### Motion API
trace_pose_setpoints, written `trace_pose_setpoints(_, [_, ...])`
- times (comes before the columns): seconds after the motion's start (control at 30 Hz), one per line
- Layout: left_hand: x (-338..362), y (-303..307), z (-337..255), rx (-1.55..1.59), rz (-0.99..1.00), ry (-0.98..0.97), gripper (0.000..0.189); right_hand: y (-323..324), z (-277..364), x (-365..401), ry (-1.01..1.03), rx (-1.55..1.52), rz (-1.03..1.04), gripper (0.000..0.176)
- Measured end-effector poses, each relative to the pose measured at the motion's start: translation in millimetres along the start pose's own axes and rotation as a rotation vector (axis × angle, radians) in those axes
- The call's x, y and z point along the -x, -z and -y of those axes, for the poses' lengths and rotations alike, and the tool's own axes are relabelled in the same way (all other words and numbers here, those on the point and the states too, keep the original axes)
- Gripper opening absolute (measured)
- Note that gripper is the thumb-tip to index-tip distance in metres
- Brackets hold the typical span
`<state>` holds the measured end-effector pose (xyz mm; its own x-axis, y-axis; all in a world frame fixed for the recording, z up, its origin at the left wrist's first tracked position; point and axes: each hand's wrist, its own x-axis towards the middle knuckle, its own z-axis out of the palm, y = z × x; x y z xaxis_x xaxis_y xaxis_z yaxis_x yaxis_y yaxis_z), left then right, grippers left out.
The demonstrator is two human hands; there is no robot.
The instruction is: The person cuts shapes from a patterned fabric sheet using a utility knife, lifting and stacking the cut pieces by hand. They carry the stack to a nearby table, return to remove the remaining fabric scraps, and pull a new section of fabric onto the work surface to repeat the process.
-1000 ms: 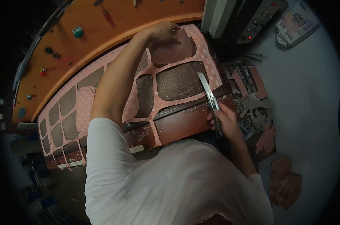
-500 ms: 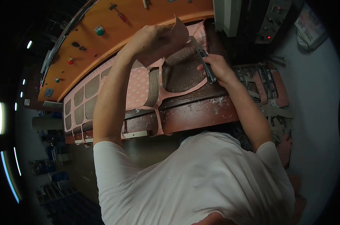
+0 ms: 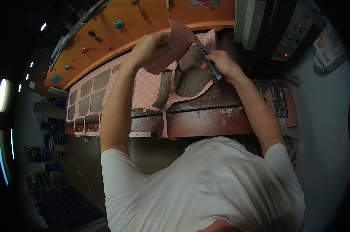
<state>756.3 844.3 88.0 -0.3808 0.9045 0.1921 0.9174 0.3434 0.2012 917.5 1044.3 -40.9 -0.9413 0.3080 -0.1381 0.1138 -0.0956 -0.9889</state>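
Note:
My left hand [image 3: 152, 49] is closed on a curled pink polka-dot piece of sheet material [image 3: 179, 41], lifted above the work surface. In my right hand [image 3: 224, 65] is a box cutter [image 3: 209, 61], its long blade out and pointing up and left. The blade tip lies right at the right edge of the lifted piece. Below both hands a pink polka-dot sheet [image 3: 147, 88] with several cut-out openings is spread over a dark, worn board [image 3: 191, 79]. My left fingertips are partly hidden by the piece.
Behind the board stands an orange machine panel [image 3: 105, 42] with a green button [image 3: 118, 24] and a red button [image 3: 84, 50]. A control box [image 3: 294, 34] with a lit red lamp is at the right. Pale scraps litter the board's brown front edge [image 3: 209, 120].
The camera view has shifted, so the bench and panel appear slightly right. The lifted pink piece is curled more upright in my left hand, and the box cutter stays beside its edge.

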Motion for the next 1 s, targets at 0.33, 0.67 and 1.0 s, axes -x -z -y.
trace_pose_setpoints(0.33, [13.9, -1.1, -1.8, 0.079, -0.088, -0.020, 0.023, -4.8, 45.2, -7.0, -0.038, 0.285, 0.023, 0.025])
trace_pose_setpoints(0.67, [15.9, -2.1, -5.7, 0.108, -0.087, -0.005, 0.019, -12.2, 37.1, -5.6, -0.058, 0.272, 0.052, 0.024])
trace_pose_setpoints(1.0, [24.6, 16.1, 5.8, 0.004, -0.075, 0.051, 0.031, -32.6, 36.5, 0.9, -0.001, 0.163, 0.111, 0.026])
